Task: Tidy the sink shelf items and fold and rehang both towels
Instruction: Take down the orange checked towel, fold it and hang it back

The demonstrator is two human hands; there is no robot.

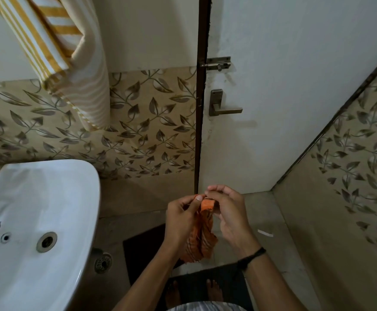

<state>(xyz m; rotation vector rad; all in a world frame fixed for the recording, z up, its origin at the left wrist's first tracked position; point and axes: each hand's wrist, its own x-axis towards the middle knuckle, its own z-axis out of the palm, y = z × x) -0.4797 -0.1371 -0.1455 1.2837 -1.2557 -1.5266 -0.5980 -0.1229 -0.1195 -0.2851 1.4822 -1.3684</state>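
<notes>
A small orange towel (200, 241) with dark stripes hangs bunched between both my hands, low in the middle of the view. My left hand (179, 218) pinches its top edge with thumb and fingers. My right hand (227, 209) grips the same top edge close beside it, at an orange label. A yellow and white striped towel (70, 57) hangs on the wall at the upper left, draped in loose uneven folds. The sink shelf is out of view.
A white sink (55, 189) with a drain fills the lower left, its tap just showing at the left edge. A closed white door (284, 108) with a bolt and a lever handle stands ahead. A dark mat (147, 250) lies under my bare feet. Leaf-patterned tiles cover the walls.
</notes>
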